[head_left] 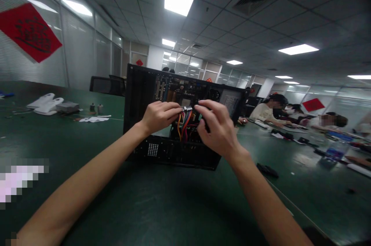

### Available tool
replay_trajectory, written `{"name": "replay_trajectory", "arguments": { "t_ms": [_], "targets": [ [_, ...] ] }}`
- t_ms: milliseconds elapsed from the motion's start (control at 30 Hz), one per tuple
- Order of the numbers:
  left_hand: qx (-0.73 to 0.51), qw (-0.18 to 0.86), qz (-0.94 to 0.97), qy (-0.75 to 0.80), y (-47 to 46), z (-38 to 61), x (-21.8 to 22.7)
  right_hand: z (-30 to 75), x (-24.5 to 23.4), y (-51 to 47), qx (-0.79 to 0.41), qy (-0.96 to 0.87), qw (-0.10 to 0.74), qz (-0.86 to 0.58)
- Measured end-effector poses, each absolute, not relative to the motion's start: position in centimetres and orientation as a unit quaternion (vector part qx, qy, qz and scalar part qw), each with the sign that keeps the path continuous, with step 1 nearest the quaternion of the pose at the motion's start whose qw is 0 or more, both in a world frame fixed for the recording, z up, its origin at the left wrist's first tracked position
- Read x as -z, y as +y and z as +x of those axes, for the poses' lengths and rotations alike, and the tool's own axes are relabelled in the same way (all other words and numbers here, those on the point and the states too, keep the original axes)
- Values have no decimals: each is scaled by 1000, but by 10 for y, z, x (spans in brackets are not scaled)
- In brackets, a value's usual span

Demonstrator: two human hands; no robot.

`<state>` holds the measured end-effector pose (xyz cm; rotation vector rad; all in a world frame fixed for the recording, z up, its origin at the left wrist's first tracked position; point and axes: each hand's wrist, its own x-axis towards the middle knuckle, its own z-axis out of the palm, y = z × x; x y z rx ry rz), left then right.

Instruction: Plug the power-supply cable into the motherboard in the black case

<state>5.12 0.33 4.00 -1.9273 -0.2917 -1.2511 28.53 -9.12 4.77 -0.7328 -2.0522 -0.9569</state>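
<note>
Black metal open-sided computer case (185, 154) stands on dark-green tabletop (150, 207), middle of scene, open side facing near. Left hand (158, 117): fingers closed, pinching left end of small white multi-pin connector (187, 108) inside case outline. Red, yellow and dark cable bundle (185, 124) runs down from connector. Right hand (216, 127): fingers curled, spread apart, gripping nothing visible, fingertips just right of connector; contact unclear. Dark circuit board (191, 88) behind, upper part of case. Crumpled white plastic bag (46, 104) far left.
</note>
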Motion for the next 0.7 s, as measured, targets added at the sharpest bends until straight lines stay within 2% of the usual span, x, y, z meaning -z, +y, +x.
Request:
{"name": "replay_trajectory", "arguments": {
  "t_ms": [133, 300, 500, 700],
  "targets": [
    [496, 385, -769, -123, 8, 51, -37, 271, -34, -57, 422, -799, 306, -300],
    [466, 330, -803, -168, 25, 55, -24, 265, -23, -26, 403, -809, 245, -350],
    [402, 214, -850, -265, 46, 58, -10, 281, -4, 0, 278, -779, 187, -530],
    [198, 170, -900, -348, 66, 79, -17, 290, 4, 21, 156, -772, 206, -581]
  ]
}}
